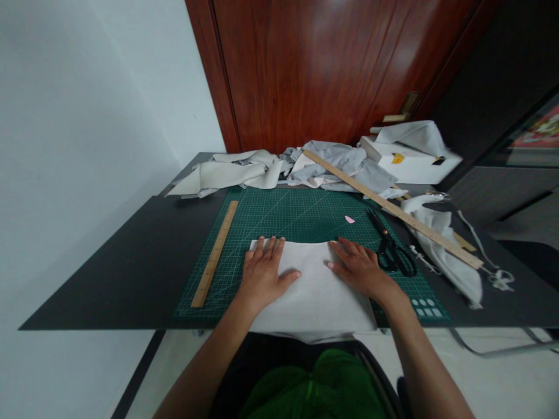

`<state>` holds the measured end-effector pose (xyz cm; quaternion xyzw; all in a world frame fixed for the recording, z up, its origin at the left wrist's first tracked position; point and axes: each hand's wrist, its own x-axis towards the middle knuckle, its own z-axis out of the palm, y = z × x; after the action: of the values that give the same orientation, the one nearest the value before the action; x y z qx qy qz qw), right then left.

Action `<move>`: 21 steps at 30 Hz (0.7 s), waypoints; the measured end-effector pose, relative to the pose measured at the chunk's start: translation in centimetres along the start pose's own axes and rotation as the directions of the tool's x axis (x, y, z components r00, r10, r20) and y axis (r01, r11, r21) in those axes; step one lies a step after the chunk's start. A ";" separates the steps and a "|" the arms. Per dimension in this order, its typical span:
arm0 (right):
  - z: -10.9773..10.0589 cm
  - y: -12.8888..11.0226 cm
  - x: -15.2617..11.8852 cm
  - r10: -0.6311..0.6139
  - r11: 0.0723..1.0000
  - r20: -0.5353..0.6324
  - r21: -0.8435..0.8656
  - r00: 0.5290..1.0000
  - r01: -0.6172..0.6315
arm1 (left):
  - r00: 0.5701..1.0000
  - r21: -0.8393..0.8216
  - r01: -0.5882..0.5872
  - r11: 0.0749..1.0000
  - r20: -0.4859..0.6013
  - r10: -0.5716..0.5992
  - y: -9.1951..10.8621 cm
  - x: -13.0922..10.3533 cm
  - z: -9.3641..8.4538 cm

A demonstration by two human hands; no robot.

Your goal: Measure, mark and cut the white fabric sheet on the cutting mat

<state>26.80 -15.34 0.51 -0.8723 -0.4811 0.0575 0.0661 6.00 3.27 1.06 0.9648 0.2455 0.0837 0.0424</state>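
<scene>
A white piece of fabric (312, 297) lies on the green cutting mat (283, 212), its near edge hanging slightly past the table's front edge. My left hand (264, 276) rests flat on the fabric's left side, fingers stretched toward its far edge and thumb out to the right. On the right side my right hand (358, 265) lies palm down with spread fingers, tips at the far edge. Just beyond my right hand are black-handled scissors (393, 253). A short wooden ruler (215, 253) lies left of my left hand. One small pink scrap (349, 219) sits on the mat.
Crumpled pale cloth (240, 169) and grey fabric (336, 163) are heaped along the back. A long wooden ruler (393, 209) slants across the right side, over another cloth piece (437, 233). At the back right stands a white box (410, 163). Beyond the table is a wooden door (305, 70).
</scene>
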 end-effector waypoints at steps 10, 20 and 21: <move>0.6 -0.1 0.5 0.037 0.999 0.116 0.013 0.993 -0.039 | 0.996 0.012 0.032 0.999 0.087 -0.033 -0.1 0.2 -0.6; -0.9 -1.9 6.3 0.123 0.990 0.238 0.030 0.963 -0.134 | 0.988 0.030 0.068 0.997 0.140 -0.071 -2.9 5.2 -0.8; -1.1 -1.9 7.5 0.122 0.990 0.234 0.033 0.965 -0.134 | 0.988 0.039 0.070 0.997 0.136 -0.075 -3.3 6.0 -0.8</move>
<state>29.41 -8.09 1.62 -0.8871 -0.4265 0.1746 0.0270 9.51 9.09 2.26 0.9593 0.2784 0.0112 0.0461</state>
